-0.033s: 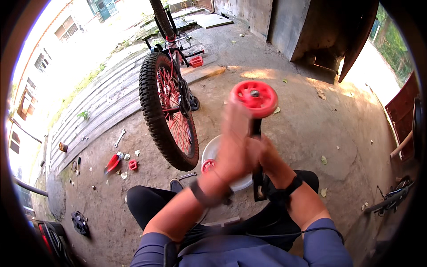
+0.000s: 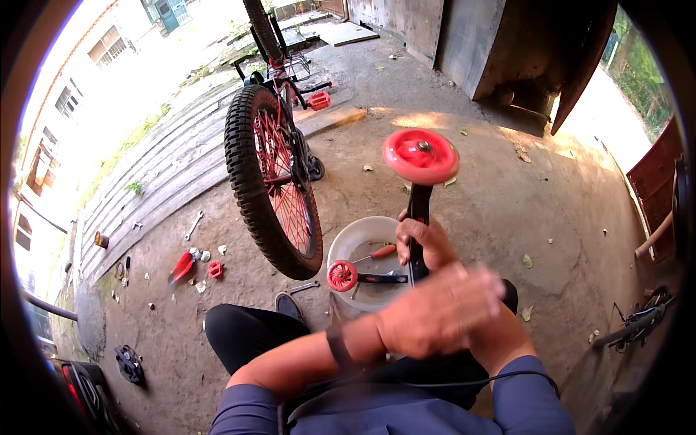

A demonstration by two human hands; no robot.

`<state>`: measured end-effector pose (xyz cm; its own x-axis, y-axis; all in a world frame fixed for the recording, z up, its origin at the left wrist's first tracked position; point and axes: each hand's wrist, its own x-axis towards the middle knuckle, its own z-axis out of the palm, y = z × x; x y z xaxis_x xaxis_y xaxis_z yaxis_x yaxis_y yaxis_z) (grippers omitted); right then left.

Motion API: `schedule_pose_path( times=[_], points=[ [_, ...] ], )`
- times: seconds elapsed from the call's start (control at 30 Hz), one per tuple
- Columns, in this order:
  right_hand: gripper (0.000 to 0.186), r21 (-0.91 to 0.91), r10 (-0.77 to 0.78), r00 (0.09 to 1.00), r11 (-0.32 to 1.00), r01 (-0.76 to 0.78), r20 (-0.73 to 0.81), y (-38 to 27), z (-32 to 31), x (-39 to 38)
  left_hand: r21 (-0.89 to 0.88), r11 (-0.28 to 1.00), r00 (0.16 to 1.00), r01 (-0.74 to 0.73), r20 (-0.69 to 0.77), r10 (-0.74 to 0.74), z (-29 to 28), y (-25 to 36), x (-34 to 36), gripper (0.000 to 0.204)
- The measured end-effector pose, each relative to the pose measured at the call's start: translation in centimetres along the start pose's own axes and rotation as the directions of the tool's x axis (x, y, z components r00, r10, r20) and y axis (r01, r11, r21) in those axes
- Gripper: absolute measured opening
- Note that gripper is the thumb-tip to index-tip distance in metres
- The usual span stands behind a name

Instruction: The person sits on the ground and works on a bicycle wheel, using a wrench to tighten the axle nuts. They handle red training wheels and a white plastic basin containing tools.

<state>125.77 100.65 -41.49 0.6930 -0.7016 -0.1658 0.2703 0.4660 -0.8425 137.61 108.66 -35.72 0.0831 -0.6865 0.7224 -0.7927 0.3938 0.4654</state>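
Note:
My right hand (image 2: pixel 429 243) is closed around the black bracket of a training wheel, held upright in front of me. Its red wheel (image 2: pixel 421 156) is at the top, with a bolt end at the hub. My left hand (image 2: pixel 442 312) is blurred and crosses over my right forearm, fingers stretched out and nothing visible in them. Beyond it stands a white basin (image 2: pixel 348 239). A second training wheel (image 2: pixel 342 276) with a black bracket lies across the basin, beside a screwdriver (image 2: pixel 383 251) with a red handle. The lower end of the held bracket is hidden.
An upside-down bicycle, its knobby rear tyre (image 2: pixel 243 181) towards me, stands left of the basin. Wrenches (image 2: pixel 194 225) (image 2: pixel 304 287), a red pedal-like piece (image 2: pixel 216 270) and a red-and-white object (image 2: pixel 183 267) lie on the concrete. A rusty metal cabinet (image 2: pixel 522 65) stands at the back right.
My left hand has moved down and right, away from the bracket and over my right forearm. The held wheel has tilted and shifted slightly right. More of the basin shows.

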Motion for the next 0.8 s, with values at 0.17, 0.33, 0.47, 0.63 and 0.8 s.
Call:
schedule_pose_path(
  times=[0.17,0.33,0.47,0.63,0.8],
  points=[
    [0.016,0.073,0.054,0.998,0.996,-0.050,-0.043,-0.9,1.6,-0.7,0.089,0.995,0.986,0.037,-0.167,-0.021,-2.1,-4.3,0.8,0.074],
    [0.024,0.017,-0.008,1.000,1.000,0.008,-0.001,0.0,-0.8,0.5,-0.215,0.969,0.992,0.120,0.058,-0.110,0.1,0.0,0.0,0.057],
    [0.020,0.020,-0.015,1.000,1.000,0.015,0.005,-1.4,1.0,-0.5,-0.217,0.972,0.995,0.095,-0.002,-0.098,-0.8,-1.5,-0.9,0.056],
    [0.034,-0.093,-0.118,0.993,0.989,0.117,-0.008,0.3,-0.8,0.2,-0.137,0.989,0.999,0.047,-0.009,-0.049,1.3,-0.3,0.7,0.059],
    [0.022,0.014,-0.038,0.999,0.999,0.038,-0.011,-0.9,-0.5,0.3,-0.518,0.848,0.910,-0.111,0.291,0.297,-0.3,3.5,-3.1,0.062]
  ],
)
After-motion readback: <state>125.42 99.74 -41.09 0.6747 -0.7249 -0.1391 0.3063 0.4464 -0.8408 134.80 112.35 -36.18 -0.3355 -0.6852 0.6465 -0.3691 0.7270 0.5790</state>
